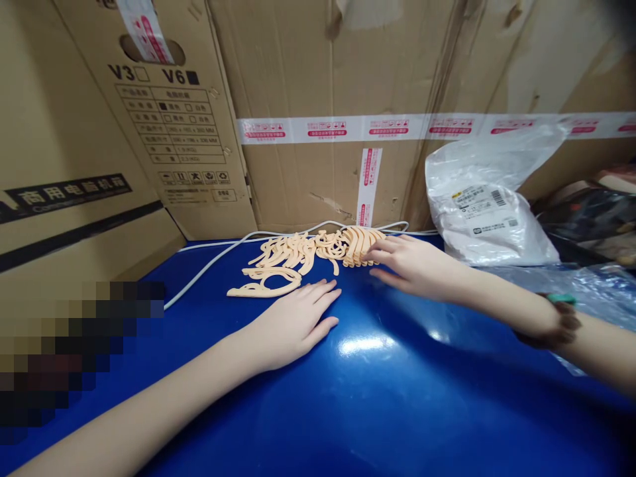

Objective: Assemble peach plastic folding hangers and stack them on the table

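Note:
My left hand [298, 321] lies flat on the blue table, its fingers stretched out and the thumb apart. Just beyond it are beige curved flat pieces [263, 283], shaped like folding hanger arms. Behind these is a loose pile of similar curved pieces [285, 252], with small hook-like pieces [332, 245] beside it. A neat row of curved beige pieces [358, 244] stands at the right end. My right hand [415, 265] reaches to that row's right side, fingers and thumb apart. Its fingertips overlap the row; I cannot tell whether they touch it.
Cardboard boxes [308, 179] wall off the back and left of the blue table [397, 397]. A white cable [209, 262] runs behind the pieces. At right stand a white plastic parcel bag [489, 218] and clear plastic wrap [601, 298].

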Action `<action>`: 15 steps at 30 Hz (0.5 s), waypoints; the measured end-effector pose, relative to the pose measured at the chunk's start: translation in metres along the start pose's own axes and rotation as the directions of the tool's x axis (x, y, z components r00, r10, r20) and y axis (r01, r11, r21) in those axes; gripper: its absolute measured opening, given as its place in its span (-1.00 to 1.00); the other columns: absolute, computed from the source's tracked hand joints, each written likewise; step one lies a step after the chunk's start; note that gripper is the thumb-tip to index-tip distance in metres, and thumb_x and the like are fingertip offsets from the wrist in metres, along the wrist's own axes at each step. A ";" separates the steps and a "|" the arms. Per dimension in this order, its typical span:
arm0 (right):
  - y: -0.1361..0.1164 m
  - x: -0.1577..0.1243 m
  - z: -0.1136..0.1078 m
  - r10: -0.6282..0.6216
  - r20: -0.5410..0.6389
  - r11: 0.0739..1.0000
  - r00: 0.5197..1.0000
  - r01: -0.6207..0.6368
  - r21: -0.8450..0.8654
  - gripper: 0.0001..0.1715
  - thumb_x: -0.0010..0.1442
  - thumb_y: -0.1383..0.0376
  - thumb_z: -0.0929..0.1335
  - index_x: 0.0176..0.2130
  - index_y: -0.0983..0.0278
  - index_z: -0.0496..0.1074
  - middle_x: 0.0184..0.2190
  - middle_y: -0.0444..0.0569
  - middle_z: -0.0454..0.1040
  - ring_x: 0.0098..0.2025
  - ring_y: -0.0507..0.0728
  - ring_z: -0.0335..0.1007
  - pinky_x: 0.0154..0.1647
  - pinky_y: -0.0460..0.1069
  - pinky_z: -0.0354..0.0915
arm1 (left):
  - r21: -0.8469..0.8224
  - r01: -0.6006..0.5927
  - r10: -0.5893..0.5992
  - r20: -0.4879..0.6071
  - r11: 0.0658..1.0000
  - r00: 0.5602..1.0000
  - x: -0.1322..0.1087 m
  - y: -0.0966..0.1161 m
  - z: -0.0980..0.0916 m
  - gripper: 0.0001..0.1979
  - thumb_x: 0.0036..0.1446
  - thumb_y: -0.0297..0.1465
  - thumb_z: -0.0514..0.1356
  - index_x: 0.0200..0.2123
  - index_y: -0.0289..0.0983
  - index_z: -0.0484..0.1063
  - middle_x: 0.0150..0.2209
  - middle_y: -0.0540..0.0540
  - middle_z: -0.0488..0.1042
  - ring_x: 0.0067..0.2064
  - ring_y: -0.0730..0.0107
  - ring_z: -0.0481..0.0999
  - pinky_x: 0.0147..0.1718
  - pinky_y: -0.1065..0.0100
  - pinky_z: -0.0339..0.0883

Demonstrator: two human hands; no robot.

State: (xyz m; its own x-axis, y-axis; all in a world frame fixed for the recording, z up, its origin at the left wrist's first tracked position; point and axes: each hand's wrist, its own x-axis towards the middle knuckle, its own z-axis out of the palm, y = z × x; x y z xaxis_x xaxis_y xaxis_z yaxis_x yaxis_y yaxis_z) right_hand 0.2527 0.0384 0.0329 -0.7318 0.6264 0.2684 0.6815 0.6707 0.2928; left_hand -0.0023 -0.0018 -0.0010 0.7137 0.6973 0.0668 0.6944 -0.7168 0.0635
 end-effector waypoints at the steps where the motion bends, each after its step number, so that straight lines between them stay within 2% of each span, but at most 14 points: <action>1: 0.005 0.005 0.002 0.023 -0.005 0.999 1.000 -0.023 -0.047 -0.67 0.31 0.26 0.22 -0.03 0.33 0.44 -0.08 0.13 0.46 -0.06 0.25 0.40 -0.01 0.13 0.25 | 0.001 0.000 0.000 -0.002 1.000 1.000 0.000 0.000 0.000 -0.48 0.36 -0.21 -0.10 0.28 -0.32 0.11 0.32 -0.18 0.09 0.33 0.17 0.08 0.27 0.10 0.01; 5: 0.025 0.019 0.015 0.075 -0.012 0.995 0.997 -0.076 -0.068 -0.63 0.31 0.28 0.21 -0.02 0.42 0.43 -0.13 0.20 0.48 -0.10 0.31 0.42 -0.07 0.16 0.27 | 0.001 -0.008 0.008 -0.005 1.000 1.000 -0.001 0.000 0.000 -0.48 0.36 -0.20 -0.10 0.28 -0.32 0.11 0.32 -0.19 0.10 0.32 0.17 0.09 0.27 0.10 0.02; 8: 0.035 0.023 0.023 0.102 -0.028 0.993 0.994 -0.103 -0.052 -0.59 0.30 0.30 0.20 0.05 0.45 0.37 -0.10 0.23 0.48 -0.07 0.31 0.41 -0.09 0.16 0.29 | 0.007 -0.006 0.006 0.002 1.000 1.000 0.000 0.000 -0.001 -0.48 0.36 -0.20 -0.10 0.29 -0.32 0.11 0.32 -0.18 0.09 0.33 0.17 0.08 0.27 0.11 0.02; 15: 0.038 0.021 0.037 0.066 -0.026 0.997 0.997 -0.065 0.030 -0.54 0.29 0.41 0.16 0.15 0.38 0.29 0.11 0.15 0.40 0.09 0.23 0.35 0.08 0.13 0.24 | 0.007 -0.004 0.004 0.007 1.000 1.000 0.001 0.000 -0.002 -0.48 0.36 -0.20 -0.11 0.29 -0.32 0.10 0.32 -0.18 0.09 0.33 0.18 0.08 0.27 0.10 0.03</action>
State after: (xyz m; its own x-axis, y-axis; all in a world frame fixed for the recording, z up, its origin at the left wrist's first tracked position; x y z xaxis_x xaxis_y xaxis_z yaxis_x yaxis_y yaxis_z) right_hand 0.2636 0.0919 0.0153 -0.6852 0.6589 0.3104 0.7275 0.6399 0.2475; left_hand -0.0012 -0.0012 0.0006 0.7173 0.6942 0.0604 0.6919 -0.7198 0.0563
